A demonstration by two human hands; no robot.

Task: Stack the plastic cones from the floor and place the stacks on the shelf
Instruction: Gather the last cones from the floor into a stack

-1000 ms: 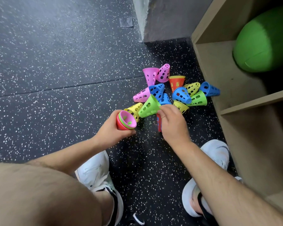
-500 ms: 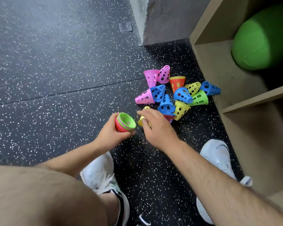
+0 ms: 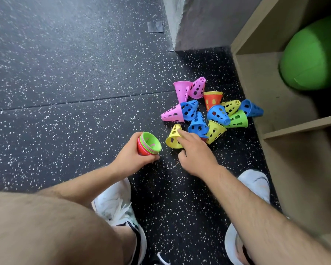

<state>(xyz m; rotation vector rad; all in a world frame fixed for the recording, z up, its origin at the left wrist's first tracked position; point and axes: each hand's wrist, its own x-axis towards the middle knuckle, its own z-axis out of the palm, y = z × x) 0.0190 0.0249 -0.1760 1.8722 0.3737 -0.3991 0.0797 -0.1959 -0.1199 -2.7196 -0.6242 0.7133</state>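
Yellow cone [image 3: 174, 137] under right hand [image 3: 196, 153]; left hand [image 3: 130, 157] cups stack [image 3: 148, 144].

My arms are bare to the top of the view, no sleeves, no watch or bands, with fine hair along both forearms. My left hand [image 3: 131, 156] and right hand [image 3: 196, 155] wear no gloves or rings. My left knee [image 3: 46, 226] is bare and hairy too. On my feet are white trainers: the left shoe [image 3: 115, 205] has white laces and a black collar, the right shoe [image 3: 254, 181] is plain white on top.
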